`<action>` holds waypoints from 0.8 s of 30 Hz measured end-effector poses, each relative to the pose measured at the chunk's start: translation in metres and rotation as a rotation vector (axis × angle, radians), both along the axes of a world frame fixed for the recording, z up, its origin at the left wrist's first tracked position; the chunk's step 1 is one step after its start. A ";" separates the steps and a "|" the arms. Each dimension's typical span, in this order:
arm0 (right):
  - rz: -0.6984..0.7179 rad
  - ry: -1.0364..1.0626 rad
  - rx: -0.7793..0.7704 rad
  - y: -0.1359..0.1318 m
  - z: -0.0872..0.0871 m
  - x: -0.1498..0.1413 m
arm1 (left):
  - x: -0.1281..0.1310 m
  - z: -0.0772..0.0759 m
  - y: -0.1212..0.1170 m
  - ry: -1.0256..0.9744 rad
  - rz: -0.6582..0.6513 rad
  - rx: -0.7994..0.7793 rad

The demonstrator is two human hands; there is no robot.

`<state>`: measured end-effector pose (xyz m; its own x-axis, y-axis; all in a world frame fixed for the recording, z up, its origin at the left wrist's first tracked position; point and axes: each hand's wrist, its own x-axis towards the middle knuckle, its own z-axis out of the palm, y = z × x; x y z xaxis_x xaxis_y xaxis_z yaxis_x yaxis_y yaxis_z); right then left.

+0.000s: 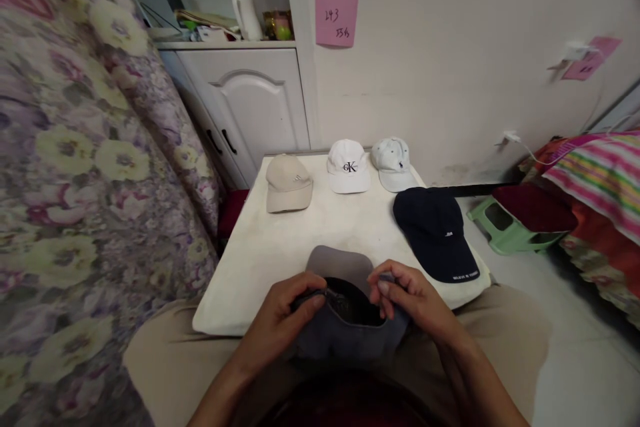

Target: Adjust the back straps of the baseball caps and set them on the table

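Observation:
A grey baseball cap (pixel 345 340) lies upside down at the table's near edge, over my lap, its brim pointing away from me and its dark inside showing. My left hand (pixel 287 313) pinches the cap's back strap on the left. On the other side my right hand (pixel 407 293) closes thumb and fingers on a dark strap end of the same cap. Beyond them rest a beige cap (pixel 287 180), a white cap with black letters (pixel 349 167), a pale cap (pixel 393 163) and, to the right, a navy cap (pixel 435 230).
The caps are on a cream-covered table (pixel 240 267). A flowered curtain (pixel 100 180) hangs at left, beside a white cabinet (pixel 250 103). At right stand a green stool (pixel 500 223) with a dark red top and a bed with a striped cover (pixel 605 173).

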<state>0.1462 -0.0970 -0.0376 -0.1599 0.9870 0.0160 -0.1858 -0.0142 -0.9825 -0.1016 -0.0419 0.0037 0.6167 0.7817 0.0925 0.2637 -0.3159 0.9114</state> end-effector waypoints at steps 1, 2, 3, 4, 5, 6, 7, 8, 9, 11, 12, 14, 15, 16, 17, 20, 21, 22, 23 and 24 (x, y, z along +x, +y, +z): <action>0.006 0.014 -0.009 0.002 0.000 -0.004 | 0.001 -0.002 0.000 -0.017 0.010 -0.012; 0.012 0.026 -0.022 0.003 0.000 -0.009 | 0.002 -0.004 0.000 -0.034 0.020 -0.024; 0.015 0.036 -0.034 0.005 0.000 -0.014 | 0.004 -0.005 0.000 -0.048 0.029 -0.037; 0.018 0.044 -0.044 0.006 -0.001 -0.019 | 0.005 -0.006 0.000 -0.057 0.037 -0.052; 0.018 0.046 -0.056 0.007 -0.002 -0.024 | 0.007 -0.007 0.000 -0.062 0.042 -0.068; 0.015 0.042 -0.068 0.007 -0.003 -0.029 | 0.009 -0.007 0.000 -0.063 0.044 -0.084; 0.005 0.033 -0.077 0.008 -0.003 -0.034 | 0.011 -0.007 -0.001 -0.061 0.043 -0.096; -0.013 0.026 -0.081 0.008 -0.003 -0.037 | 0.013 -0.007 -0.001 -0.059 0.038 -0.102; -0.033 0.025 -0.079 0.009 -0.002 -0.040 | 0.015 -0.007 -0.001 -0.059 0.032 -0.103; -0.076 0.033 -0.064 0.010 -0.001 -0.045 | 0.018 -0.007 -0.001 -0.064 0.015 -0.092; -0.095 0.040 -0.056 0.010 0.000 -0.047 | 0.019 -0.008 0.000 -0.067 0.007 -0.085; -0.121 0.050 -0.058 0.011 0.001 -0.051 | 0.020 -0.010 0.000 -0.069 0.000 -0.079; -0.133 0.051 -0.066 0.011 0.001 -0.052 | 0.020 -0.012 0.001 -0.065 0.002 -0.080; -0.143 0.056 -0.073 0.012 0.001 -0.053 | 0.020 -0.013 0.001 -0.059 0.006 -0.083; -0.149 0.063 -0.080 0.012 0.001 -0.054 | 0.020 -0.014 0.002 -0.054 0.009 -0.089; -0.153 0.078 -0.097 0.014 0.000 -0.057 | 0.018 -0.016 0.003 -0.055 -0.004 -0.111; -0.148 0.082 -0.103 0.015 0.000 -0.057 | 0.018 -0.016 0.003 -0.058 -0.011 -0.122; -0.140 0.088 -0.110 0.015 0.000 -0.057 | 0.017 -0.016 0.004 -0.059 -0.013 -0.135; -0.133 0.097 -0.117 0.016 -0.001 -0.057 | 0.017 -0.016 0.004 -0.060 -0.008 -0.151; -0.127 0.110 -0.124 0.016 -0.003 -0.057 | 0.017 -0.016 0.004 -0.061 0.004 -0.171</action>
<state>0.0893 -0.0809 -0.0404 -0.0381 0.9946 -0.0967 -0.2994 -0.1037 -0.9485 -0.0842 -0.0374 -0.0121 0.6110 0.7917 -0.0048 0.2074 -0.1542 0.9660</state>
